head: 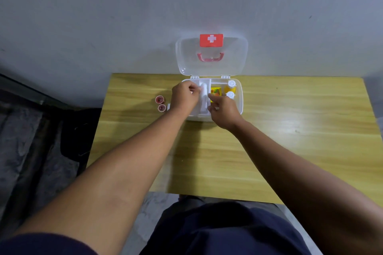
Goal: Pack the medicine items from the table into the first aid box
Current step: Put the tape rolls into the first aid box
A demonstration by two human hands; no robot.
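Observation:
The white first aid box stands open at the table's far edge, its clear lid with a red cross label leaning on the wall. Inside at the right are a yellow packet and two white-capped yellow bottles. A white inner tray with a white roll in it sits over the box's left half. My left hand pinches the tray's left side. On the tray's right front edge my right hand grips it, index finger extended. Two small red-rimmed cups stand on the table left of the box.
The yellow wooden table is pushed against a grey wall. A dark cloth and grey bedding lie off its left side. My dark shorts fill the bottom of the view.

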